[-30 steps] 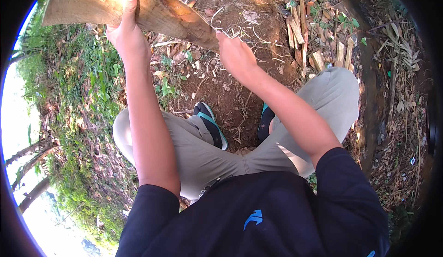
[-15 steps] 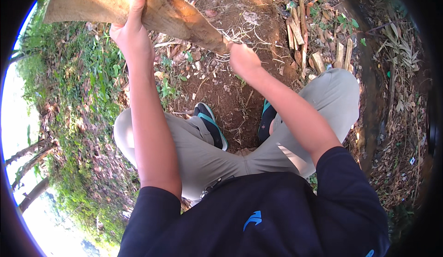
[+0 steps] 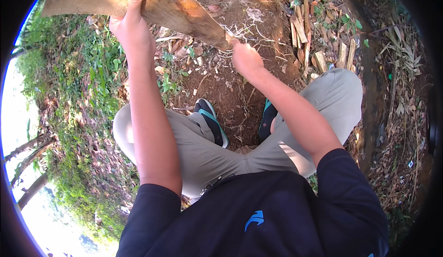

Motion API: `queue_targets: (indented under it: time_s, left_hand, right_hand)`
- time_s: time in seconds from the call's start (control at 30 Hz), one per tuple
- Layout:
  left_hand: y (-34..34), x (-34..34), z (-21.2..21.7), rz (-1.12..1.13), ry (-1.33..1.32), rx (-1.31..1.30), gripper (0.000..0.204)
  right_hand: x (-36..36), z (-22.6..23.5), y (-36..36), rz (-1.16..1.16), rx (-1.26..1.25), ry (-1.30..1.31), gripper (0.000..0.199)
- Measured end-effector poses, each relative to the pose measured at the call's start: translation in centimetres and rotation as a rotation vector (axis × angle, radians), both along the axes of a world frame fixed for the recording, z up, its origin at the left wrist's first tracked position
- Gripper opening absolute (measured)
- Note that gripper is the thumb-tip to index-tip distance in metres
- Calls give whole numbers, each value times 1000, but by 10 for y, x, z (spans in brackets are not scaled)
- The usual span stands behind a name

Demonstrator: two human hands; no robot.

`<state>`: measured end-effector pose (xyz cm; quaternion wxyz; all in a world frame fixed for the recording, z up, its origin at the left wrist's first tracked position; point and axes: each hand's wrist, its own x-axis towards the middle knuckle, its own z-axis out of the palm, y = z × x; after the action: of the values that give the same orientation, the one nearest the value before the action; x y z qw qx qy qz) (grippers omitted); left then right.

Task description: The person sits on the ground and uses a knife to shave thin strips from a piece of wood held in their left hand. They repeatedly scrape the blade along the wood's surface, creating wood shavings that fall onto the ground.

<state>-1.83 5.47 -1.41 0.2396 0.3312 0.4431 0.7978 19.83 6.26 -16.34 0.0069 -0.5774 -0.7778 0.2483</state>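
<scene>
A broad, dry, tan-brown palm sheath [image 3: 180, 12], curved and tapering to the right, spans the top of the view, its far edge cut off by the frame. My left hand [image 3: 133, 28] grips its middle, the thumb lying across the upper face and the fingers hidden underneath. At the narrow right end my right hand [image 3: 248, 59] is closed on the sheath's tip. Whether that hand also holds something else cannot be made out.
Below the sheath lies brown soil [image 3: 226, 79] with pale stringy fibres [image 3: 249, 32]. Split wood pieces [image 3: 300, 26] lie at the upper right, beside dry leaves. Green undergrowth [image 3: 99, 72] covers the left. My shoes [image 3: 210, 121] stand between my bent knees.
The sheath has shifted slightly up in the view with my left hand. My right hand has moved a little to the right, still at the narrow end.
</scene>
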Motion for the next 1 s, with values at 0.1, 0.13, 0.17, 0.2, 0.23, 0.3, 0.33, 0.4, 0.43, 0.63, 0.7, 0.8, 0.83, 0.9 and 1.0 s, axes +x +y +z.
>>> queue_targets:
  time_s: [0.1, 0.13, 0.17, 0.2, 0.23, 0.3, 0.33, 0.4, 0.43, 0.63, 0.7, 0.8, 0.83, 0.9, 1.0]
  left_hand:
    - [-2, -2, 0, -20, -5, 17, 45]
    - [-4, -3, 0, -18, -13, 12, 46]
    - [-4, -4, -1, -9, -11, 15, 46]
    - [-4, -3, -3, -1, -13, 13, 46]
    - [-3, -2, -3, 2, -11, 18, 46]
    - [-3, -1, -2, -11, 7, 12, 46]
    - [-2, -1, -2, -21, 16, 11, 47]
    - [1, 3, -1, -42, -10, -6, 48]
    - [4, 4, -1, -58, -23, -14, 49]
    - [-1, -2, -2, -46, 0, 18, 49]
    - [-2, 3, 0, -62, -9, 8, 49]
    - [-7, 2, -1, -34, -19, 1, 48]
    - [-6, 1, -1, -24, -20, 7, 48]
    - [-3, -5, -4, -33, -1, -4, 46]
    - [0, -5, -5, -24, 28, -22, 43]
  right_hand:
    - [-6, 11, -3, 15, 109, 131, 24]
    - [-11, 25, -6, 25, 147, 197, 24]
    - [-16, 41, -6, 29, 145, 245, 24]
    - [-20, 60, -6, 31, 140, 290, 25]
    - [-22, 70, -5, 29, 141, 337, 25]
    - [-19, 58, -3, 48, 143, 294, 26]
    - [-16, 48, -1, 55, 146, 271, 27]
    - [14, -23, 8, -10, 89, 133, 27]
    - [24, -45, 11, -48, 61, 64, 27]
    - [8, -23, 15, -84, -103, 116, 29]
    - [1, -17, 12, -131, -75, 182, 28]
    - [-14, 29, -4, -134, 26, 338, 27]
    - [-15, 44, -7, -107, 33, 340, 28]
    - [-10, 31, -6, -61, 44, 261, 31]
    - [13, -32, 1, -36, -6, 82, 35]
